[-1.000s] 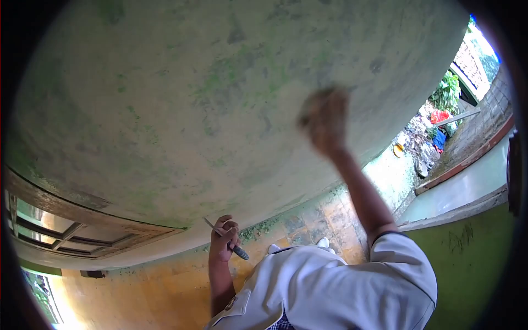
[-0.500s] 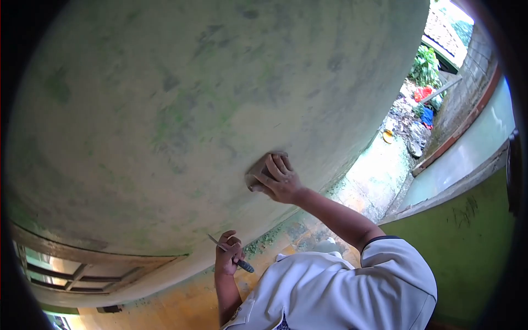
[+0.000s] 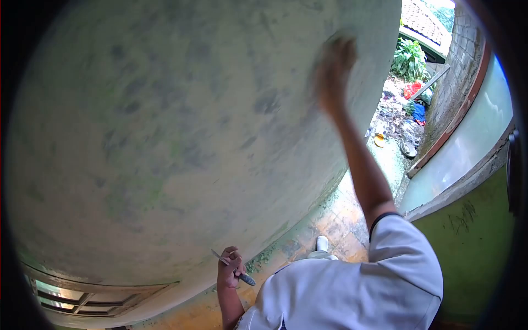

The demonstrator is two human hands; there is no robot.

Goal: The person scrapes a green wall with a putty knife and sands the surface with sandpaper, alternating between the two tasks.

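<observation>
My right hand (image 3: 334, 66) is raised high against a large stained, greenish plastered wall (image 3: 165, 137). It is blurred by motion, and the brown rubbing block under its fingers can barely be made out. My left hand (image 3: 229, 273) hangs low near the foot of the wall, shut on a thin metal blade with a dark handle (image 3: 235, 269). That blade is held away from the wall. My white short sleeve (image 3: 404, 264) fills the lower right.
A wooden window frame (image 3: 82, 300) sits low at the left. Mossy orange floor tiles (image 3: 341, 220) run along the wall's base, with my shoe (image 3: 322, 243) on them. A green low wall (image 3: 473, 242) closes the right side. Rubbish, cloths and plants (image 3: 410, 60) lie down the narrow passage.
My right hand swept down the wall to mid-height, then back up and to the right. My view has shifted so the window sits lower. The left hand stays still with the blade.
</observation>
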